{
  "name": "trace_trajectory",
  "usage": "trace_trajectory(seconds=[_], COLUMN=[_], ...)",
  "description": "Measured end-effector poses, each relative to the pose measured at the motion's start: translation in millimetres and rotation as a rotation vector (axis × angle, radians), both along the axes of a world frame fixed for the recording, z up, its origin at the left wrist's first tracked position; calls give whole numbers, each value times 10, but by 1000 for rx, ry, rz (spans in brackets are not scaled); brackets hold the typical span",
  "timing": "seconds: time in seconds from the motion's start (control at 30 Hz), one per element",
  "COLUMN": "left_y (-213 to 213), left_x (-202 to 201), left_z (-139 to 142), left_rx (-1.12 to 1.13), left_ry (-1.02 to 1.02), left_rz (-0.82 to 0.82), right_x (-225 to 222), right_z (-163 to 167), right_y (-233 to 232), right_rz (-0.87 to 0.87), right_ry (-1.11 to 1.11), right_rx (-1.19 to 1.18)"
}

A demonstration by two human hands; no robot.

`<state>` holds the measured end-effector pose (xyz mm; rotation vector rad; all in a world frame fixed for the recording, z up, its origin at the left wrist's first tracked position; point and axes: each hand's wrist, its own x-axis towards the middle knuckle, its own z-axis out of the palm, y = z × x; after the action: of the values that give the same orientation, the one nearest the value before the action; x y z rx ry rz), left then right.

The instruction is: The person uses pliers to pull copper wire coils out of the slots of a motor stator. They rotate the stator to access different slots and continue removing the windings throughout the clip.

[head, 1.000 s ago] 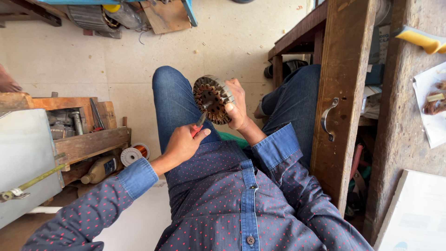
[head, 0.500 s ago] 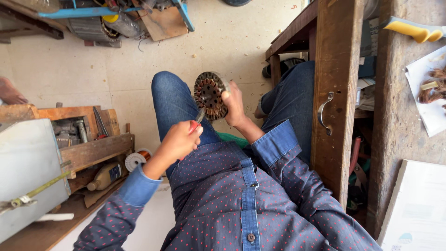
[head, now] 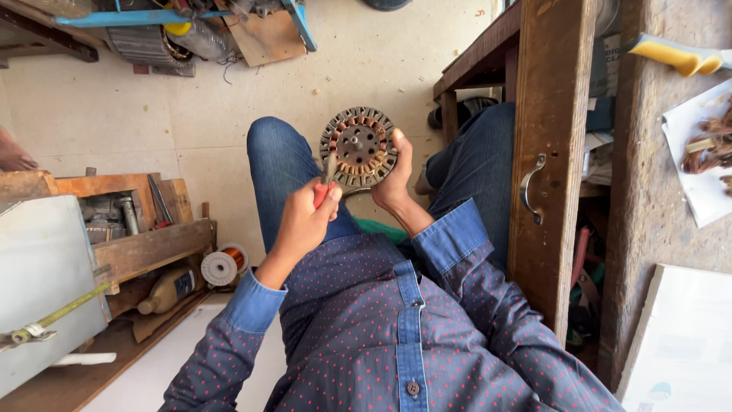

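Here the right hand (head: 393, 179) holds a round motor stator (head: 358, 146) by its right edge, above the person's lap between the two knees in blue jeans; the thumb lies on the front face and the other fingers are hidden behind the disc, so how they curl cannot be told. The stator shows a ring of dark slots around a brown core with a grey hub in the middle. The left hand (head: 305, 221) is closed tightly around the red handle of a small tool (head: 326, 179), the fingers pressed together, and the metal tip touches the lower left rim of the stator; the tool is mostly covered by the fist, so its exact kind is hard to make out. At the right, a wooden bench (head: 550, 152) with a metal drawer handle (head: 531, 187) stands just beside the right knee, and its top is cut off by the picture edge. On the bench top, near its far edge, lies a sheet of paper (head: 698, 179) with a tangle of copper wire (head: 705, 149). At the left, a spool of copper wire (head: 223, 265) lies on the floor beside a wooden crate (head: 145, 248).
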<state>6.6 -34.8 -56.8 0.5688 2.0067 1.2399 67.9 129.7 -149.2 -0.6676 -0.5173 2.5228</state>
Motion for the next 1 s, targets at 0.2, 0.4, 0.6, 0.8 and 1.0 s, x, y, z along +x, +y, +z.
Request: trace_trajectory(seconds=[0.2, 0.4, 0.6, 0.8, 1.0], left_y=[-13, 256, 409, 509, 53], left_x=[-104, -91, -79, -151, -175], left_z=[73, -52, -94, -66, -131], left_rx=[87, 369, 477, 445, 98], left_ry=[-282, -498, -702, -648, -274], left_rz=[278, 402, 601, 602, 397], right_x=[-2, -7, 9, -9, -25], right_z=[-30, 67, 141, 106, 0], right_y=[201, 273, 389, 290, 334], right_rz=[119, 190, 253, 202, 35], right_ry=[-6, 37, 102, 77, 78], right_rx=[-21, -74, 8, 185, 142])
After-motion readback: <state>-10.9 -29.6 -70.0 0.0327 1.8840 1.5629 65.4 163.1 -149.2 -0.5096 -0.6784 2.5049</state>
